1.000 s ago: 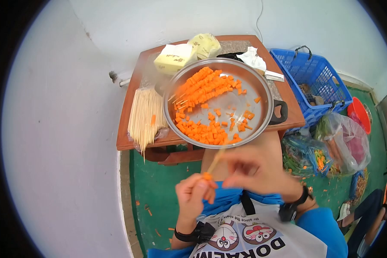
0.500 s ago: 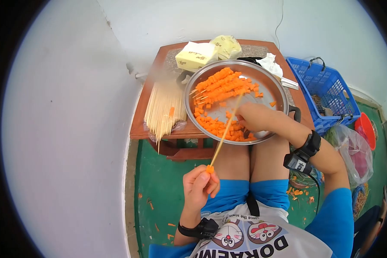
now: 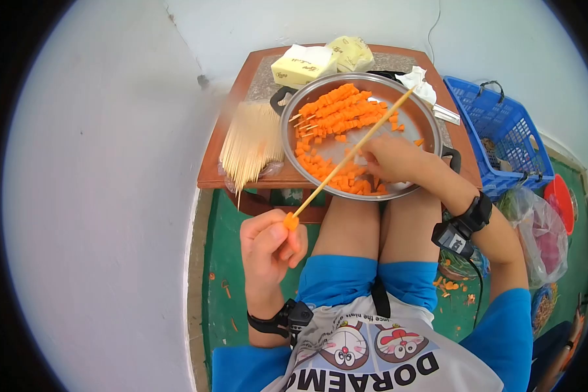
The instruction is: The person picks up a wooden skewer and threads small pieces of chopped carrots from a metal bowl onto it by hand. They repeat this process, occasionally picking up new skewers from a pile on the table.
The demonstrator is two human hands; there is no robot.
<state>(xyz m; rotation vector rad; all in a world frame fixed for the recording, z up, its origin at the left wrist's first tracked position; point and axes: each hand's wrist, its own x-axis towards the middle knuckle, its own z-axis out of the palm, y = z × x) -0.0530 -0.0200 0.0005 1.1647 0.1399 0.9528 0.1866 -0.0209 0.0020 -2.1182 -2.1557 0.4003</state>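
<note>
My left hand (image 3: 268,247) pinches a wooden skewer (image 3: 353,153) near its lower end, where an orange carrot piece (image 3: 291,221) sits at the fingertips. The skewer slants up to the right across the pan. My right hand (image 3: 391,159) reaches into the wide metal pan (image 3: 436,130), its fingers bent down by the loose carrot pieces (image 3: 336,179); what they hold is hidden. Several filled carrot skewers (image 3: 340,112) lie side by side in the pan's upper left. A bundle of bare skewers (image 3: 251,140) lies left of the pan.
The wooden table (image 3: 213,157) also bears a tissue pack (image 3: 302,65) and crumpled tissue. At the right stand a blue basket (image 3: 503,121), a red bowl (image 3: 558,202) and a plastic bag (image 3: 536,235). Part of another person's arm (image 3: 571,343) shows at the lower right.
My left hand has moved up and to the left with the skewer and carrot piece. My right hand remains in the pan. The whole view has shifted slightly.
</note>
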